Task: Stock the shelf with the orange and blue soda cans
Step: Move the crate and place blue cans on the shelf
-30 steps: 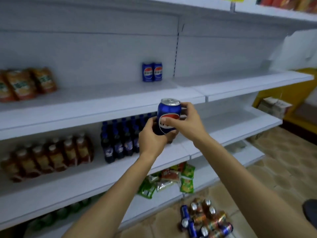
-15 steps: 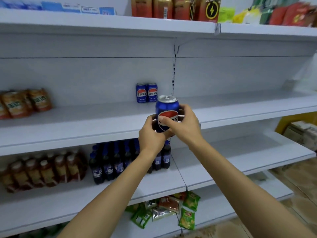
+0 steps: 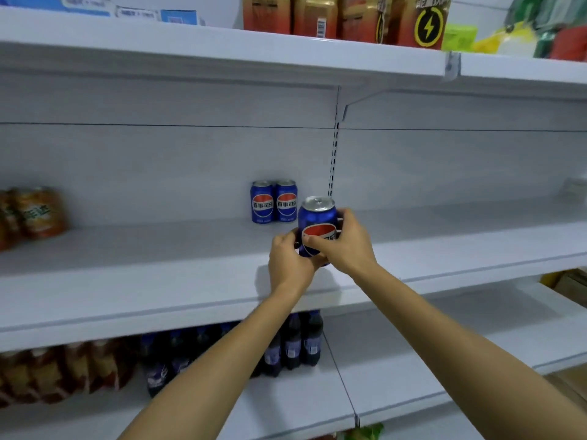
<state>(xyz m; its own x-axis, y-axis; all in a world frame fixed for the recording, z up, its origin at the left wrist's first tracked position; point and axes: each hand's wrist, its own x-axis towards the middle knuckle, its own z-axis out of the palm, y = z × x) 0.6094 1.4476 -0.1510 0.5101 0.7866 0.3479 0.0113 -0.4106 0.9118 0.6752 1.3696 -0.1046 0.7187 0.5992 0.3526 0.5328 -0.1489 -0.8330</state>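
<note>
I hold a blue aluminium soda can with a red, white and blue round logo [image 3: 318,225] upright, with both hands. My left hand [image 3: 290,262] curls around its lower left side, and my right hand [image 3: 344,241] grasps it from the right, the thumb lying across the logo. The can is above the front part of the white metal middle shelf [image 3: 158,274]; its bottom is hidden by my hands, so I cannot tell if it touches the shelf.

Behind it, near the back panel, two more blue soda cans [image 3: 273,201] of the same kind stand upright and touch each other, side by side. The held can is just in front of them and a little to the right. Nothing stands between them. Far on the left of the same shelf there are orange drink cans with green lettering [image 3: 35,212], well apart from the blue ones.

On the shelf below, dark blue plastic bottles with blue caps [image 3: 298,344] stand in rows, partly covered by my left forearm, and to their left there are brown tea bottles [image 3: 63,373], blurred. On the top shelf, tall red and gold cans, one with a yellow lightning sign [image 3: 349,17], stand in a row, with light blue boxes [image 3: 178,15] on the left and colourful bags [image 3: 540,36] on the right.

The shelves are smooth, painted white, with flat front edges, and a perforated upright strip [image 3: 332,173] divides the grey back panel.
</note>
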